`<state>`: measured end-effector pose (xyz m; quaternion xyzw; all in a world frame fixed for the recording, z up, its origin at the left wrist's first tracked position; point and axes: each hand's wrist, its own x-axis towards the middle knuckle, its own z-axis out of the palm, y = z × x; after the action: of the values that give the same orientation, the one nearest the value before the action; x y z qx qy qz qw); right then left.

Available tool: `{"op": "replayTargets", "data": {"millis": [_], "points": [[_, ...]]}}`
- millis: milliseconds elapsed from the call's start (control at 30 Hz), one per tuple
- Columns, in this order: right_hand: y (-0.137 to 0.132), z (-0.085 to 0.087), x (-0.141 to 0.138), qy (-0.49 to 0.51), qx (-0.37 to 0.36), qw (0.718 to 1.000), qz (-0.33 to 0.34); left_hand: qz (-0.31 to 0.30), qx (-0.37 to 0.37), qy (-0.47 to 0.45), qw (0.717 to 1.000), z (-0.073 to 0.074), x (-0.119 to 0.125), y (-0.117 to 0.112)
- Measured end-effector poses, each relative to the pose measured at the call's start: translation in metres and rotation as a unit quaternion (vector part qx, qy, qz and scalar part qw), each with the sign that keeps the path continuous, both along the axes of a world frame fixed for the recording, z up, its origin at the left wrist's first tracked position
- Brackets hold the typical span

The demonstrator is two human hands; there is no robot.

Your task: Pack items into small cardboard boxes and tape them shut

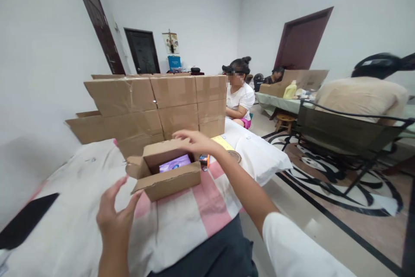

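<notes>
An open cardboard box [175,185] sits on the cloth-covered surface in front of me, its flaps folded outward. Inside lies a purple pack [175,163] with a blue mark on it. My left hand [117,208] is at the box's left front, thumb and fingers spread apart around nothing, close to the left flap. Over the far right edge of the box reaches my right hand [194,141], its fingers stretched out and pointing left. I cannot tell whether its fingertips touch the flap behind it. Nothing shows in either hand.
Stacked cardboard boxes [175,105] form a wall behind. Right of the open box lie a small orange and black item [204,160], a tape roll [234,156] and a yellow sheet [222,142]. A black flat object [27,221] lies at left. A person [240,93] sits beyond.
</notes>
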<state>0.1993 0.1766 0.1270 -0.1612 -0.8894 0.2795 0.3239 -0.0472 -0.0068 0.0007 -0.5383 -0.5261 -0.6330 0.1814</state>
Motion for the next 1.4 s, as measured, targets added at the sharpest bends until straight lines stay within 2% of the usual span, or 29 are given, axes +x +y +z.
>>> {"op": "replayTargets", "data": {"millis": [33, 67, 100, 133, 233, 267, 333, 500, 633, 733, 867, 1067, 1200, 1300, 1400], "points": [[-0.005, -0.008, 0.016, 0.118, -0.025, 0.991, -0.056, -0.006, 0.002, -0.051, 0.999, -0.002, -0.007, 0.004], [-0.009, -0.021, 0.029, 0.224, -0.051, 0.967, -0.11, -0.027, -0.006, -0.09, 0.996, -0.004, -0.014, 0.01], [-0.014, -0.038, 0.039, 0.301, -0.08, 0.94, -0.138, -0.05, -0.031, -0.107, 0.993, -0.006, -0.018, 0.016], [-0.019, -0.057, 0.044, 0.339, -0.124, 0.922, -0.139, -0.078, -0.06, -0.11, 0.989, -0.007, -0.021, 0.021], [-0.032, -0.11, 0.036, 0.294, -0.251, 0.917, -0.101, -0.192, -0.11, -0.077, 0.972, -0.009, -0.013, 0.035], [-0.035, -0.122, 0.03, 0.276, -0.268, 0.918, -0.094, -0.206, -0.111, -0.066, 0.97, -0.008, -0.008, 0.038], [-0.036, -0.135, 0.018, 0.269, -0.263, 0.922, -0.091, -0.211, -0.107, -0.053, 0.97, -0.008, 0.002, 0.039], [-0.025, -0.125, 0.013, 0.251, -0.139, 0.955, -0.071, -0.177, -0.099, -0.064, 0.977, -0.012, 0.007, 0.033], [-0.02, -0.121, 0.015, 0.226, -0.12, 0.964, -0.078, -0.113, -0.063, -0.142, 0.981, -0.023, 0.001, 0.042], [-0.02, -0.122, 0.015, 0.227, -0.102, 0.965, -0.081, -0.143, -0.082, -0.158, 0.974, -0.026, 0.001, 0.053], [-0.016, -0.119, 0.016, 0.21, -0.077, 0.97, -0.094, -0.185, -0.096, -0.143, 0.967, -0.018, 0.007, 0.062], [-0.006, -0.112, 0.009, 0.187, -0.064, 0.973, -0.119, -0.161, -0.105, -0.214, 0.958, -0.011, 0.015, 0.061], [-0.003, -0.115, 0.0, 0.2, -0.076, 0.966, -0.144, -0.138, -0.112, -0.273, 0.945, -0.011, 0.019, 0.058], [-0.001, -0.119, -0.003, 0.214, -0.072, 0.964, -0.144, -0.148, -0.116, -0.296, 0.936, -0.011, 0.02, 0.059], [0.004, -0.119, -0.006, 0.244, -0.12, 0.951, -0.144, -0.162, -0.117, -0.316, 0.928, -0.013, 0.02, 0.065]]}}
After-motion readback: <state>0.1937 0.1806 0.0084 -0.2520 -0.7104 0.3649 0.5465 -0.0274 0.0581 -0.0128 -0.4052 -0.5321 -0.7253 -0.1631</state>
